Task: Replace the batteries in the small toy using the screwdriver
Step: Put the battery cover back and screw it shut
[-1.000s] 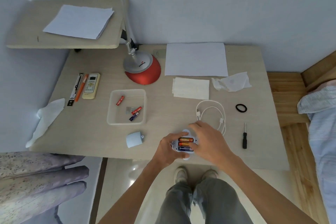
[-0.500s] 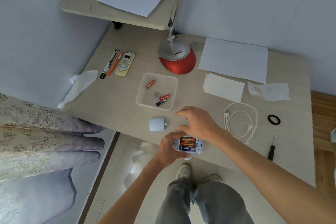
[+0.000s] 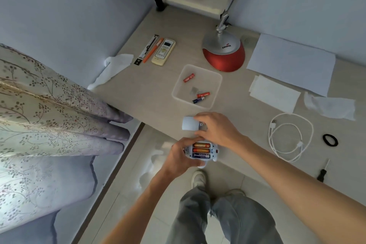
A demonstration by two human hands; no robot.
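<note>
Bare bench (image 3: 152, 95) left of the tray (image 3: 217, 87) — open passage. Lamp base (image 3: 223, 59) blocks just behind the tray. Right side cluttered — cable (image 3: 300, 143), screwdriver (image 3: 322, 171) near the front edge.

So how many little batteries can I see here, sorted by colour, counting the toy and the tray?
Red-orange cylindrical batteries: 4, two in the white plastic toy, two in the clear plastic tray.
Blue cylindrical batteries: 2, one in each.
Total: 6

tray (image 3: 178, 85) before lamp (image 3: 223, 53) | batteries (image 3: 203, 94) in tray | screwdriver (image 3: 321, 172) right of cable (image 3: 273, 125)
</note>
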